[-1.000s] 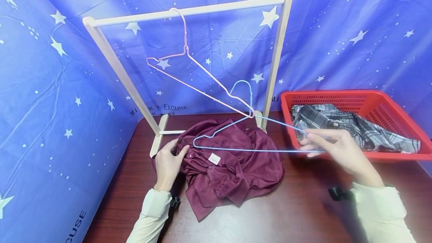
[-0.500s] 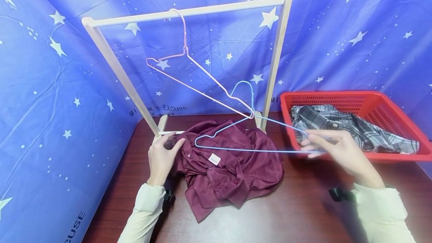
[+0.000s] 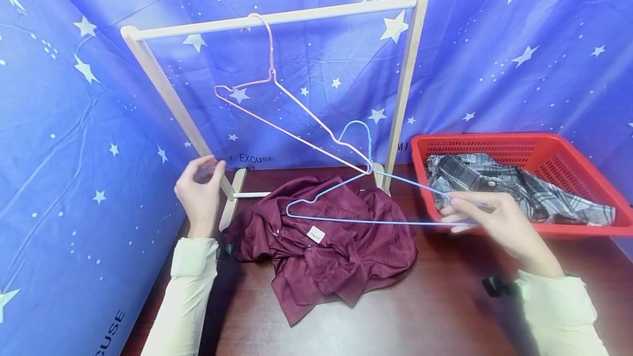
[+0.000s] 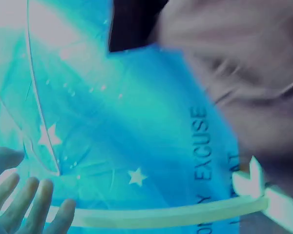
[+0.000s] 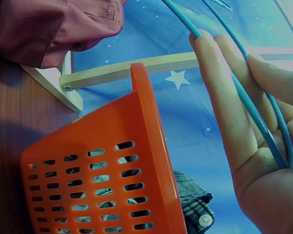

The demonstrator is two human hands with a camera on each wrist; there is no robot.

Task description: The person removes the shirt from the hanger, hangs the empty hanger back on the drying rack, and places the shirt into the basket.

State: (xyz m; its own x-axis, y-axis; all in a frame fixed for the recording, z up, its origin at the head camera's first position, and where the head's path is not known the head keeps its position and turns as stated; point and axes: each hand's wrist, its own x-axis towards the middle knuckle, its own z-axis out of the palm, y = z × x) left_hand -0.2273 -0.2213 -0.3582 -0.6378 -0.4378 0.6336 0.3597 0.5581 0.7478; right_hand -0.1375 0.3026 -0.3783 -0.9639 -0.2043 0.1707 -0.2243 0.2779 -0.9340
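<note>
In the head view my right hand (image 3: 497,221) grips one end of a blue wire hanger (image 3: 341,218), thumb against the wire. The right wrist view shows the hanger's narrow end lying in the palm. The hanger reaches left over a crumpled maroon shirt (image 3: 341,268) with a white label (image 3: 315,234), its hook upward. My left hand (image 3: 199,196) is raised off the shirt's left side, before the rack's left post, fingers loosely bent. Nothing is held between the left fingers (image 4: 40,200), which are spread in the left wrist view.
A wooden rack (image 3: 410,70) stands behind the shirt. From its bar hangs a pink wire hanger (image 3: 296,139), its lower right corner overlapping the blue one's neck. A red basket (image 3: 499,139) at right holds a plaid shirt (image 3: 494,185). A starry curtain (image 3: 568,87) surrounds the table (image 3: 395,317).
My left hand has let go of the shirt's left side and moved left and up, off the cloth. The right hand and blue hanger have barely moved.
</note>
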